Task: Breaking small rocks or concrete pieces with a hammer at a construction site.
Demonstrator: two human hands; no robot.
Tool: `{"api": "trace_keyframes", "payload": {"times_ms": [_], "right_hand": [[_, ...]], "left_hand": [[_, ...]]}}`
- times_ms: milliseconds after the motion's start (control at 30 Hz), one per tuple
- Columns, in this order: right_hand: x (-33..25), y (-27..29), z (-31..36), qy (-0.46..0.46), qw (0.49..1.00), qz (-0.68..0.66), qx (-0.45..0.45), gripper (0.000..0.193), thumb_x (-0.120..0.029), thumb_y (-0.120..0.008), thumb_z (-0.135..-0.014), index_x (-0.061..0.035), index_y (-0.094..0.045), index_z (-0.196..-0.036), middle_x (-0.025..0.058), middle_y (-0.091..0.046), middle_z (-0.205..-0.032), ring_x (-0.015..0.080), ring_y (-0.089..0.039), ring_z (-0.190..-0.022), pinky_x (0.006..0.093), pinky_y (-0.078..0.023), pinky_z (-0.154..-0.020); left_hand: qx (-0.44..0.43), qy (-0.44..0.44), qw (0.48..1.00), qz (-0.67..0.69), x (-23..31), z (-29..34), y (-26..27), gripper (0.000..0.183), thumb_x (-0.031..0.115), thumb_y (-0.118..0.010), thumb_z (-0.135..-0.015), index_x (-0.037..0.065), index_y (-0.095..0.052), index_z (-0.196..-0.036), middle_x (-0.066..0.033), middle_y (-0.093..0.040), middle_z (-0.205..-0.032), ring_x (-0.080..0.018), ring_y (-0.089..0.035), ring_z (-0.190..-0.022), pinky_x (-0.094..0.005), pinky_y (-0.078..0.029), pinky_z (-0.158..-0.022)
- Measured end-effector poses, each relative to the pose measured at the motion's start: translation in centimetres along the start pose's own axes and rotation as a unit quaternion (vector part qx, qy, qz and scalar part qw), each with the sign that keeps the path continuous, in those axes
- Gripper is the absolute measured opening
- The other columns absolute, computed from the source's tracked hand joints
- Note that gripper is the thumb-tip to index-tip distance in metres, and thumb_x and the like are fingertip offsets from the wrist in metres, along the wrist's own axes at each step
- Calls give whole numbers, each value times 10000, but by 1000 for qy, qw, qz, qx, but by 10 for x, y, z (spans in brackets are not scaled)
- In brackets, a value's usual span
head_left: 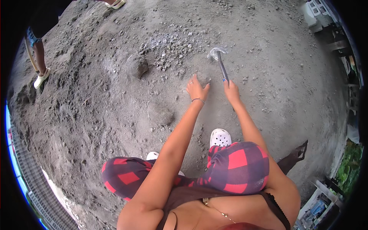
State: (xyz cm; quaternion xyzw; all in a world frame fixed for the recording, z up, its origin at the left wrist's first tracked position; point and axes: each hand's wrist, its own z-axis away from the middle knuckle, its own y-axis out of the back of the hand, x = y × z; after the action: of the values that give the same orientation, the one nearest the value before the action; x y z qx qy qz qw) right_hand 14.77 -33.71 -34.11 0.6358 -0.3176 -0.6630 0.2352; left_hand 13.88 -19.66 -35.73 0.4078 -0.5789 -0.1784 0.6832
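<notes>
A claw hammer (223, 70) is in my right hand (232, 93), which is closed round its dark handle. Its dusty metal head points away from me, over the grey ground. Just to the left, my left hand (197, 90) reaches low over the dirt with fingers and thumb apart and nothing gripped. By its thumb lies a small grey stone (207, 80), partly blurred into the ground. Beyond my left hand spreads a heap of broken stone bits (172, 50), and a large rounded rock (137, 66) rests at the heap's left edge.
Another dusty rock (160, 114) sits left of my left forearm. At the upper left another person's leg (39, 53) stands on the rough slope. A wire fence (36, 184) runs along the lower left. White blocks (316, 14) and a dark flat scrap (293, 159) are on the right.
</notes>
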Motion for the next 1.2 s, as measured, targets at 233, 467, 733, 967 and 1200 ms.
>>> {"api": "trace_keyframes", "payload": {"times_ms": [233,467,733,967,1200], "right_hand": [[-64,48,-8,4,989,-146,-28,329,-291,-418,-836,2,-482,-702,132,-478,-516,242,-470,-463,335,-363,-452],[-95,86,1,55,968,-244,-12,329,-296,-408,-847,-31,-457,-660,15,-435,-476,93,-420,-415,249,-332,-399],[-199,93,-2,35,915,-397,-65,298,-324,-388,-850,-85,-403,-672,-28,-344,-463,46,-311,-314,199,-258,-273],[-188,98,-2,-23,900,-432,-59,287,-302,-383,-848,-80,-399,-667,-25,-357,-466,44,-304,-294,198,-255,-255],[-183,85,7,-27,903,-417,-101,269,-306,-389,-844,-85,-403,-692,-26,-371,-476,41,-311,-308,193,-263,-266]], "left_hand": [[19,-20,999,42,10,-31,16,681,308,-681,-590,27,-381,-1133,-184,-475,-1033,-332,-431,-957,-399,-315,-835],[-103,-95,987,-75,32,-63,36,754,375,-656,-599,83,-320,-1208,-181,-362,-1143,-335,-307,-1089,-444,-277,-847],[99,-312,943,-57,266,-293,405,651,239,-548,-696,52,-243,-1240,-224,-527,-976,-321,-534,-874,-370,-419,-784],[-81,-303,950,0,399,-232,494,843,135,-612,-671,63,-41,-1287,5,-414,-468,-94,-421,-393,-243,-426,-366],[-118,-342,929,80,385,-219,471,834,106,-589,-686,71,-28,-1302,29,-400,-511,-69,-387,-421,-251,-455,-460]]}}
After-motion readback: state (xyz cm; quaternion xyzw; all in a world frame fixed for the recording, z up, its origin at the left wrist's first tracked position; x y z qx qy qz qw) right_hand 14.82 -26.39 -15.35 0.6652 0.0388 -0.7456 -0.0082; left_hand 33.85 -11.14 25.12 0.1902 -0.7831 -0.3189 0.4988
